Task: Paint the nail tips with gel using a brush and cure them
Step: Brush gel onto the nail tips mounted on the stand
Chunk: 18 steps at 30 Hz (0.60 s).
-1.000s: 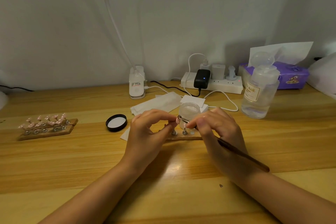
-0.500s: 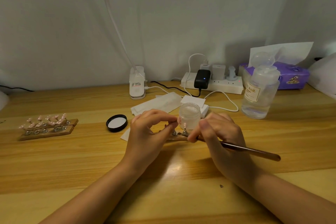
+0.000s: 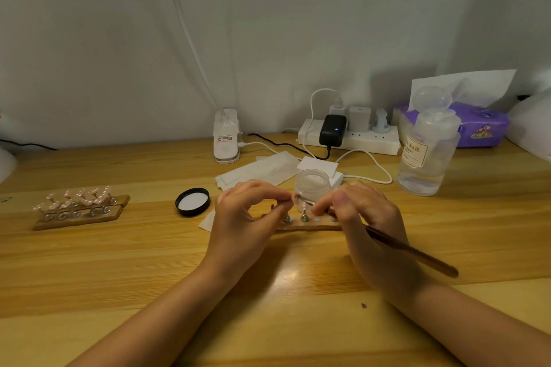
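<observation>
Dim, warm light over the desk (image 3: 89,262), coming from above: a bright strip glows at the top-left edge. A glare patch shines on the wood between the forearms. The hands throw soft shadows toward the camera. The bottle (image 3: 426,155) and tissue box (image 3: 477,128) cast broad dark shadows on the grey wall (image 3: 268,24) behind. Wide-angle bending shows: the desk's far edge bows and the corners stretch. The whole picture is soft and slightly smeary; fine detail around the fingertips is mushy, and the far-right white shape is blown out.
</observation>
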Motion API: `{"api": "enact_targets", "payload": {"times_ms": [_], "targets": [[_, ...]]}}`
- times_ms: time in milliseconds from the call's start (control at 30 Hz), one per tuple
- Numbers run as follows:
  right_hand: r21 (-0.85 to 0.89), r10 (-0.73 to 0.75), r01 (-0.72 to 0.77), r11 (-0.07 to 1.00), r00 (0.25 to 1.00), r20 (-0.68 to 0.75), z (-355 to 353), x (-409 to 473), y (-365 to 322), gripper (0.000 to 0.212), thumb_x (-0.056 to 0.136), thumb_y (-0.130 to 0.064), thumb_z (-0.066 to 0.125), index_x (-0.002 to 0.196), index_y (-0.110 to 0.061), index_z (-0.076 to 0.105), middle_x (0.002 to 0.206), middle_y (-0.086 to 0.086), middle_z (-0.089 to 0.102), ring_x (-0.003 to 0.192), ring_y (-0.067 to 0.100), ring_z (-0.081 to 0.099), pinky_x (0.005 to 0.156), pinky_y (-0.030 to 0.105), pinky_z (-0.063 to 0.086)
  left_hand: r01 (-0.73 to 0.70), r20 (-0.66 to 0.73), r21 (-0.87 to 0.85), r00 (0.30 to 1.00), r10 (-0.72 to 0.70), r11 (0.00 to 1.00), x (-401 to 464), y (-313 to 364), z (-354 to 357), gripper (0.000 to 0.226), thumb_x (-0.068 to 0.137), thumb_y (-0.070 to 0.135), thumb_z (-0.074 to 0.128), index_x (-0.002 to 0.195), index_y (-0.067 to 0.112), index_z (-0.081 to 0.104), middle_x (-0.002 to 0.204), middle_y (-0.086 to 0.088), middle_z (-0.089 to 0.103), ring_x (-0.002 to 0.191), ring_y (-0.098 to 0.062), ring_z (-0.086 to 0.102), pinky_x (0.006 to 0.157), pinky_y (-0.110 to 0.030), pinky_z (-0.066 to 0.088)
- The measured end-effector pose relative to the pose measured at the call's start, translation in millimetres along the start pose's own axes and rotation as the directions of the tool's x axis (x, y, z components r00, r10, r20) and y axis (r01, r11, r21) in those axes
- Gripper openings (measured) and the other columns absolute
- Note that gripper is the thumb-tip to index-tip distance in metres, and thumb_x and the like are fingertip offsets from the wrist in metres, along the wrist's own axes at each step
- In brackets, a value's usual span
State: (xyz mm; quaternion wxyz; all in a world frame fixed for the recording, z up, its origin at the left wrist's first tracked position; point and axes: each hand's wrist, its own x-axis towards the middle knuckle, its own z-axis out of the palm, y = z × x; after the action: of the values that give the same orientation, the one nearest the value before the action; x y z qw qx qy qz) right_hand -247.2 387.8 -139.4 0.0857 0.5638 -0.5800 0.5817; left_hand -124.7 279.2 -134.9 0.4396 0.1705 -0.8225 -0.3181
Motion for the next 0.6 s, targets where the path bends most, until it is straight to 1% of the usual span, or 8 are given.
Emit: {"api": "enact_targets", "payload": {"times_ms": [33, 100, 200, 300, 367, 467, 500, 600], "targets": [[-0.012, 0.008, -0.008, 1.0, 1.0, 0.0, 0.7, 1.3, -0.4, 0.031, 0.089, -0.032, 0.036, 0.073, -0.026, 0.062, 0.07, -0.016, 0.059, 0.074, 0.004, 0.054, 0.071, 0.031, 0.042, -0.002, 0.001, 0.002, 1.0, 0.002, 1.0, 0.0, 0.1, -0.1, 0.017, 0.073, 0.012, 0.073, 0.084, 0.023, 0.071, 0.082, 0.013, 0.067, 0.083, -0.001, 0.06, 0.08, -0.031, 0.045], [-0.047, 0.002, -0.002, 0.999, 1.0, 0.013, 2.5, 1.4, -0.5, 0.033, 0.089, -0.033, 0.038, 0.074, -0.022, 0.065, 0.071, -0.014, 0.061, 0.074, 0.005, 0.055, 0.071, 0.034, 0.043, -0.006, -0.002, -0.003, 1.0, 0.006, 1.0, -0.1, 0.1, -0.1, 0.016, 0.073, 0.011, 0.073, 0.084, 0.023, 0.071, 0.082, 0.014, 0.066, 0.083, -0.002, 0.06, 0.08, -0.034, 0.046], [-0.03, -0.015, 0.016, 0.999, 0.999, 0.031, 1.5, -2.3, 0.0, 0.041, 0.09, -0.031, 0.037, 0.065, -0.017, 0.067, 0.067, -0.019, 0.06, 0.07, -0.003, 0.055, 0.076, 0.025, 0.039, 0.002, 0.004, -0.007, 1.0, -0.002, 1.0, 0.1, 0.3, 0.2, 0.015, 0.073, 0.012, 0.073, 0.084, 0.022, 0.071, 0.082, 0.014, 0.066, 0.083, -0.003, 0.06, 0.082, -0.044, 0.046], [0.006, -0.008, 0.008, 1.0, 1.0, 0.0, -0.4, -2.7, -0.5, 0.042, 0.091, -0.029, 0.035, 0.062, -0.018, 0.064, 0.064, -0.019, 0.058, 0.069, -0.004, 0.054, 0.076, 0.019, 0.037, 0.005, 0.002, -0.01, 1.0, -0.004, 1.0, 0.2, 0.4, 0.1, 0.015, 0.073, 0.011, 0.073, 0.084, 0.022, 0.071, 0.082, 0.014, 0.066, 0.083, -0.002, 0.06, 0.081, -0.039, 0.046], [-0.01, 0.006, -0.006, 1.0, 1.0, -0.014, 0.3, -0.3, -0.7, 0.035, 0.089, -0.031, 0.037, 0.069, -0.021, 0.064, 0.068, -0.018, 0.059, 0.072, 0.001, 0.054, 0.073, 0.025, 0.04, 0.011, 0.006, -0.01, 1.0, -0.011, 1.0, 0.2, 0.9, 0.2, 0.015, 0.073, 0.012, 0.073, 0.084, 0.022, 0.071, 0.083, 0.014, 0.067, 0.084, -0.003, 0.06, 0.083, -0.044, 0.045], [-0.06, -0.001, 0.001, 0.998, 1.0, 0.002, 2.5, 1.0, -0.6, 0.033, 0.088, -0.033, 0.04, 0.075, -0.019, 0.067, 0.071, -0.008, 0.065, 0.073, 0.008, 0.056, 0.071, 0.035, 0.044, 0.004, 0.0, -0.015, 1.0, -0.004, 1.0, 0.3, 2.0, 0.3, 0.018, 0.073, 0.011, 0.073, 0.084, 0.025, 0.069, 0.082, 0.015, 0.066, 0.084, -0.002, 0.06, 0.083, -0.047, 0.046], [-0.07, -0.009, 0.009, 0.998, 1.0, 0.01, 2.9, 0.4, -0.3, 0.034, 0.088, -0.033, 0.041, 0.074, -0.018, 0.068, 0.07, -0.008, 0.066, 0.073, 0.006, 0.057, 0.073, 0.033, 0.043, 0.005, -0.001, -0.016, 1.0, -0.005, 1.0, 0.3, 2.3, 0.2, 0.019, 0.073, 0.012, 0.072, 0.084, 0.026, 0.068, 0.082, 0.016, 0.066, 0.084, -0.002, 0.06, 0.083, -0.049, 0.046], [-0.029, -0.011, 0.011, 1.0, 1.0, 0.013, 1.1, -1.9, -0.6, 0.037, 0.089, -0.031, 0.039, 0.067, -0.02, 0.066, 0.067, -0.013, 0.064, 0.072, -0.003, 0.058, 0.077, 0.02, 0.038, 0.01, 0.006, -0.017, 1.0, -0.01, 1.0, 0.0, 2.4, 0.3, 0.019, 0.073, 0.015, 0.072, 0.084, 0.029, 0.068, 0.083, 0.015, 0.066, 0.084, -0.003, 0.06, 0.085, -0.055, 0.043]]}}
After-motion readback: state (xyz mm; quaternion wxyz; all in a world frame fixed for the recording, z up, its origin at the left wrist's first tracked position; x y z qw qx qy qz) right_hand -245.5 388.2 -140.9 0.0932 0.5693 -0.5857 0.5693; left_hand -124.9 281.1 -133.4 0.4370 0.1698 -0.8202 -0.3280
